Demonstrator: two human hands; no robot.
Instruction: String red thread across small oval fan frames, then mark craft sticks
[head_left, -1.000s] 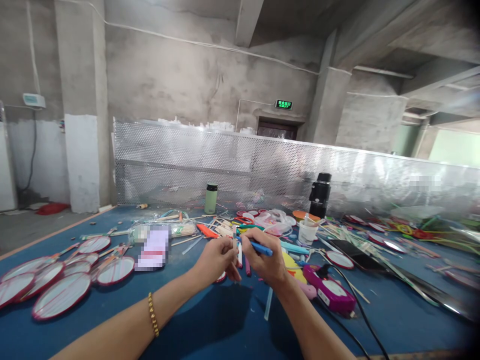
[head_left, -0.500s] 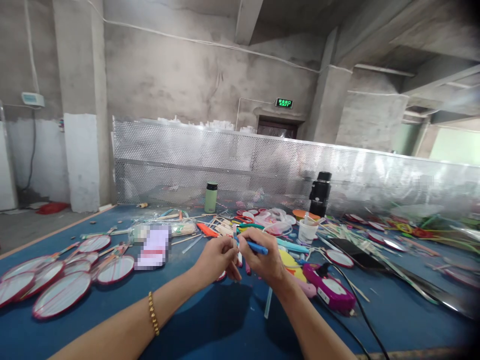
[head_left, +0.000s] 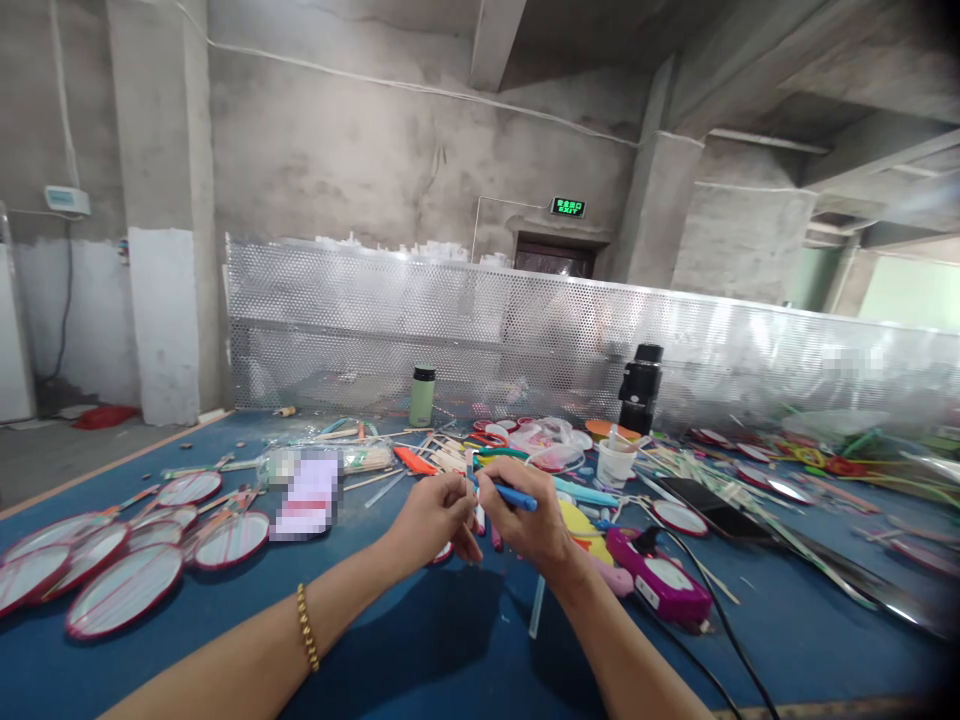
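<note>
Both hands meet over the middle of the blue table (head_left: 420,640). My left hand (head_left: 433,517) pinches a thin pale stick (head_left: 470,470) that stands upright between the fingers, with a small round piece partly hidden under the palm. My right hand (head_left: 525,522) grips a blue pen-like tool (head_left: 516,494) and its tip touches the stick. A gold bead bracelet (head_left: 306,627) sits on my left forearm.
Several red-rimmed round fans (head_left: 124,588) lie at the left. A pink device with a black cord (head_left: 660,582) lies right of my hands. A white cup (head_left: 615,463), green bottle (head_left: 421,396), black flask (head_left: 640,388) and loose sticks crowd the far side before a perforated metal screen (head_left: 525,330).
Almost nothing: both hands stay together on the stick and blue tool, which shifted only slightly.
</note>
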